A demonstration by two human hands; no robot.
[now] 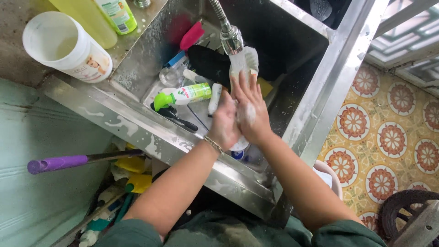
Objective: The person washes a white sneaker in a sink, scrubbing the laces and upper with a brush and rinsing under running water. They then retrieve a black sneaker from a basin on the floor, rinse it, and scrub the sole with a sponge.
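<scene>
At centre frame, beneath the cloth-wrapped tap [237, 45], I see the right hand [250, 110] spread open and sudsy, while the left hand [224, 126] cups and rubs it over the steel sink [315, 100]; lathering step, rinsing seems due next.

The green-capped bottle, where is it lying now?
In the head view, the green-capped bottle lies on its side inside the sink, just left of the soapy hands, above the black scissors.
</scene>
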